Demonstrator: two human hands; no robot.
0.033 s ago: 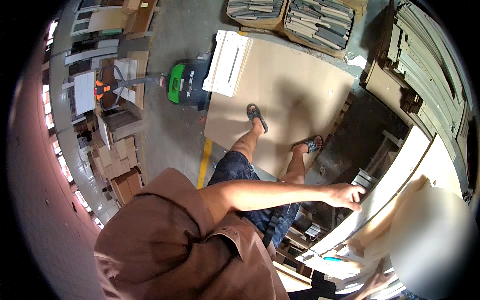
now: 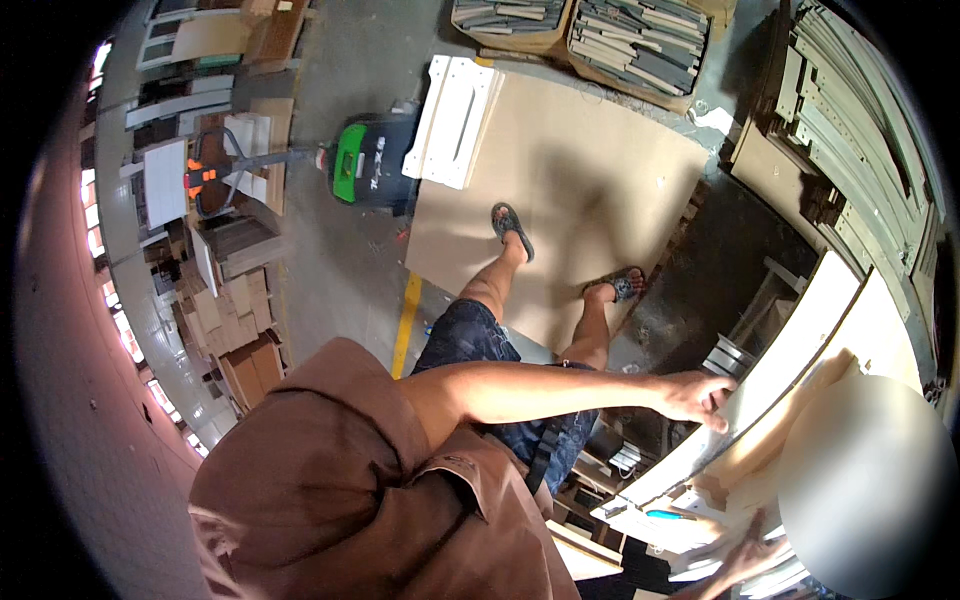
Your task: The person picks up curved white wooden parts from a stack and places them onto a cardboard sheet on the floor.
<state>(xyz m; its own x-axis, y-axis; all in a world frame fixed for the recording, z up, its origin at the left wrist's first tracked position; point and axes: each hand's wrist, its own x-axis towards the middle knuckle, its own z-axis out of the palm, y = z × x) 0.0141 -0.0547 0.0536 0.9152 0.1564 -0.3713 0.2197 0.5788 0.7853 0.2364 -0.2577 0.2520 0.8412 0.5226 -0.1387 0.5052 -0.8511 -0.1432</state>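
Observation:
My left arm stretches to the right, and my left hand (image 2: 695, 398) hangs at the near edge of a long pale panel (image 2: 690, 455), fingers loosely bent and apart. Whether the fingertips touch the panel is hard to tell. My right hand (image 2: 750, 555) is low at the right, fingers spread over several white strips (image 2: 785, 575); nothing can be made out in it. A small bright blue item (image 2: 665, 515) lies on the pale surface between my hands. A blurred round patch hides what lies right of my right hand.
I stand on a large brown board (image 2: 570, 130) with a white slotted panel (image 2: 447, 120) on its left edge. A green and black pallet truck (image 2: 375, 165) stands beside it. Boxes of strips (image 2: 640, 45) are at the back; stacked panels (image 2: 850, 120) line the right.
My left hand has shifted slightly right and down along the panel edge. My right hand has moved up a little, and its fingers spread wider.

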